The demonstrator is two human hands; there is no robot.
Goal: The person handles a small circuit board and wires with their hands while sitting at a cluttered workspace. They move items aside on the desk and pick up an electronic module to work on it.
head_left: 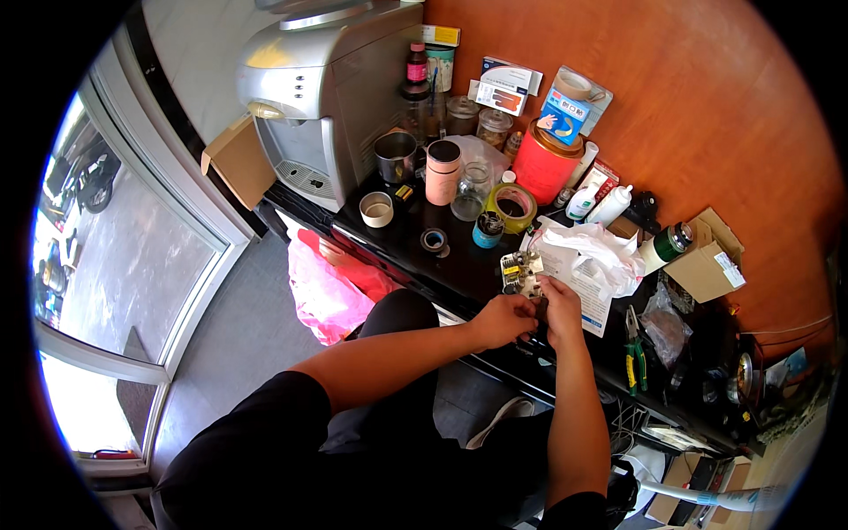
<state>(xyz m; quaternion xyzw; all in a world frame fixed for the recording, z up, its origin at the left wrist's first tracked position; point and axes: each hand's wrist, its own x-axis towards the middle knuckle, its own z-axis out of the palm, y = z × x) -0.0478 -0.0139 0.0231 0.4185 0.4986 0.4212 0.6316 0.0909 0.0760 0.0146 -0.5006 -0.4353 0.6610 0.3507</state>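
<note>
A small circuit board (519, 268) with a yellow part and pale parts on it is at the front of the black table top. At its near right edge, my right hand (563, 311) is closed on the board, thumb and fingers pressed together. My left hand (505, 321) is pinched shut just below the board, close beside the right fingers. Something small and dark shows between the two hands; its kind is too small to tell. Behind the board lies a printed paper sheet (594, 311) with a crumpled white plastic bag (609, 256) on it.
Green-handled pliers (635, 355) lie to the right. Leftward stand a roll of yellow tape (512, 205), a blue jar (487, 231), a black tape roll (433, 240), a pink flask (442, 173) and a grey water dispenser (331, 88). An open cardboard box (709, 258) is at the right.
</note>
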